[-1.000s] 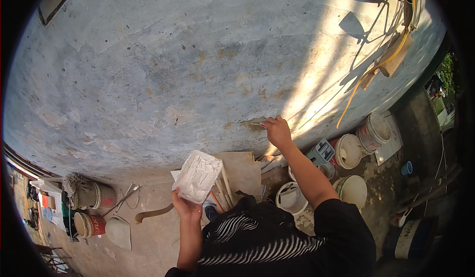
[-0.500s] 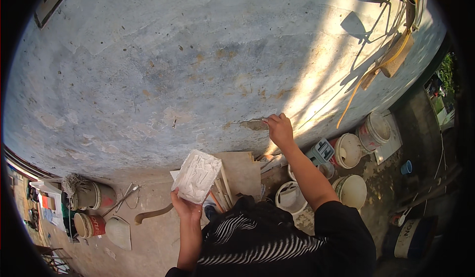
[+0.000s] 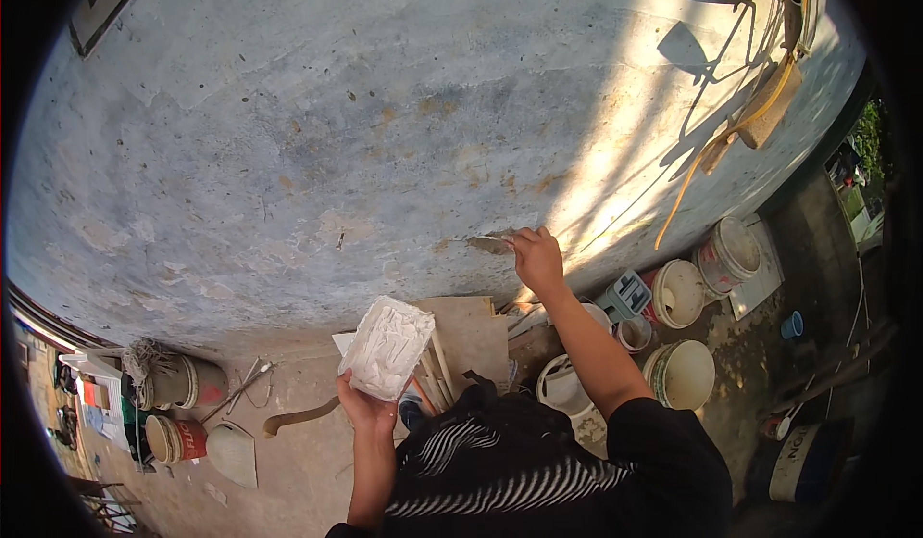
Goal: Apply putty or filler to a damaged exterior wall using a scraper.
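My left hand [image 3: 366,405] grips the near end of a shallow rectangular tray [image 3: 352,376] in front of my body. White paste [image 3: 389,346] with a ridged surface fills it. Stretched forward to the wall, my right hand [image 3: 537,255] is closed on a thin putty knife [image 3: 507,239]; its handle is mostly hidden by the fingers. The blade lies at a bare grey-brown patch [image 3: 488,245] low on the worn blue-grey wall [image 3: 317,153].
Buckets [image 3: 678,293] stand along the wall at the right, one big pale bucket [image 3: 681,375] nearer me. More buckets [image 3: 176,438] are at the left. A curved wooden handle [image 3: 300,417] lies on the floor. Tools with a yellow cord [image 3: 769,105] hang on the wall, upper right.
My right hand has shifted slightly left and down along the patch, and the putty knife's blade now shows more clearly. The paste tray has moved slightly right.
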Tool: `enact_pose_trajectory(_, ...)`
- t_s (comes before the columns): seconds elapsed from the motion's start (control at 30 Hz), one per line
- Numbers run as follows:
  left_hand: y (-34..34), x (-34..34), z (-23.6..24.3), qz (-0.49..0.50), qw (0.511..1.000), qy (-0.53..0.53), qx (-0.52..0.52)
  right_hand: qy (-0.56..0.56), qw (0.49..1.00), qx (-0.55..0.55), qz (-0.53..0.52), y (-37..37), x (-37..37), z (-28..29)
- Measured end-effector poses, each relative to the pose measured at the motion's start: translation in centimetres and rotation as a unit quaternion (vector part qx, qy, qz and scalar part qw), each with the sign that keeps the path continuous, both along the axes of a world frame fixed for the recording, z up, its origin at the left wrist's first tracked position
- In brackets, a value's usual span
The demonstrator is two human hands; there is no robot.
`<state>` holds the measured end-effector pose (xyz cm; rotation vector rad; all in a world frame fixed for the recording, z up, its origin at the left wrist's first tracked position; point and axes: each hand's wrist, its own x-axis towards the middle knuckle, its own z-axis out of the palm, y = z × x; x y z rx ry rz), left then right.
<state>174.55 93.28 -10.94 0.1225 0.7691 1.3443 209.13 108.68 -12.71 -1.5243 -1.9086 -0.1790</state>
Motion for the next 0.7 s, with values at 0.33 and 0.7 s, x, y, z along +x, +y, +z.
enact_pose_trajectory(0.33, -2.4, -0.2, -0.5, 0.010, 1.000, -0.014, -0.012, -0.031, 0.999, -0.020, -0.012, -0.8, 1.6, -1.9)
enact_pose_trajectory(0.7, -5.2, 2.3, 0.2, 0.012, 0.999, 0.012, -0.036, 0.040, 0.999, -0.016, -0.030, -2.6, 3.2, -4.4)
